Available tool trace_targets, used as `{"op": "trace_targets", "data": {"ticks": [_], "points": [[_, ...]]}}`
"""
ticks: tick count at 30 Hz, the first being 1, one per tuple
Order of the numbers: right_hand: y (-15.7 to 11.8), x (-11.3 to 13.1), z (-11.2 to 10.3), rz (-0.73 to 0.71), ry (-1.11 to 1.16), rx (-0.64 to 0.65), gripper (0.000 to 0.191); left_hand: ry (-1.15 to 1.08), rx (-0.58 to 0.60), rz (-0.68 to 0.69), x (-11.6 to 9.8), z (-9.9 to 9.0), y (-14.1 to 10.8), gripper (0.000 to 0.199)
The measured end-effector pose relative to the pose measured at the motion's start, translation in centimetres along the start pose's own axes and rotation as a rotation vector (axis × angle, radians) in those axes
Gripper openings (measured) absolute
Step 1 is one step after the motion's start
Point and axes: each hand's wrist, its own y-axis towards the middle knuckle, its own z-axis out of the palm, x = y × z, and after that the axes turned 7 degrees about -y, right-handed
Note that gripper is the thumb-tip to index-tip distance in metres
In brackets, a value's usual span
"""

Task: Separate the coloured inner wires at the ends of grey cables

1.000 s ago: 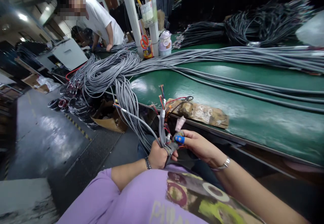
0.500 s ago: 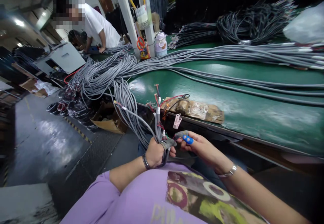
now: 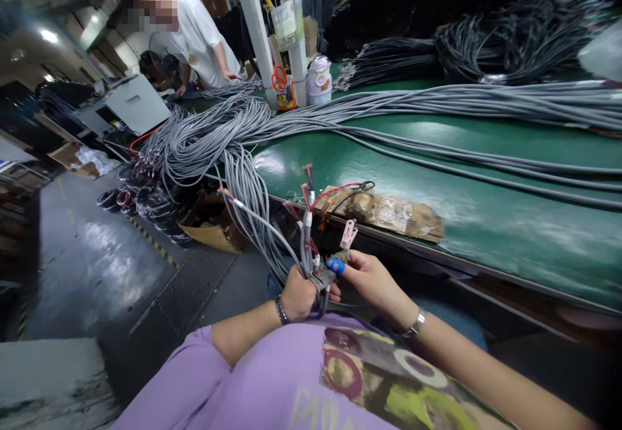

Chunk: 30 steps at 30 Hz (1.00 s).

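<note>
My left hand (image 3: 300, 293) is wrapped round several grey cables (image 3: 306, 242), whose stripped ends stick up above the fist. Grey tape or a finger cover shows on its thumb. Close to that thumb, my right hand (image 3: 372, 280) pinches at thin coloured wires (image 3: 322, 264) coming out of a cable end; the fingertips hide most of them. A blue finger cover (image 3: 335, 265) with holes sits on a digit of this hand. Just above it is a pink clothes peg (image 3: 348, 234) at the table edge.
A taped wooden block (image 3: 389, 215) lies along the edge of the green table (image 3: 413, 151). Heaped grey cables (image 3: 208, 138) hang over the table's left end, above a cardboard box (image 3: 211, 229). A person in a white shirt (image 3: 201, 35) stands at the far end.
My right hand has moved left and in towards my left hand, its blue-covered digit now by the wires. The left hand keeps its grip. The view has shifted slightly.
</note>
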Motion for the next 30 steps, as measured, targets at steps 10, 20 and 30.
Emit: {"op": "trace_targets", "data": {"ticks": [10,20,30], "points": [[0.9,-1.5,-0.7,-0.05,-0.048,-0.171,0.028,-0.171,-0.118,-0.007,-0.6,0.7,0.6,0.047],[0.6,-1.1,-3.6,0.016,0.175,-0.16,0.037,-0.213,0.035,-0.011,-1.5,0.4,1.3,0.038],[2.6,0.0,-3.2,-0.163,-0.123,-0.438,0.043,-0.197,0.174,-0.062,-2.1,2.2,2.0,0.036]]}}
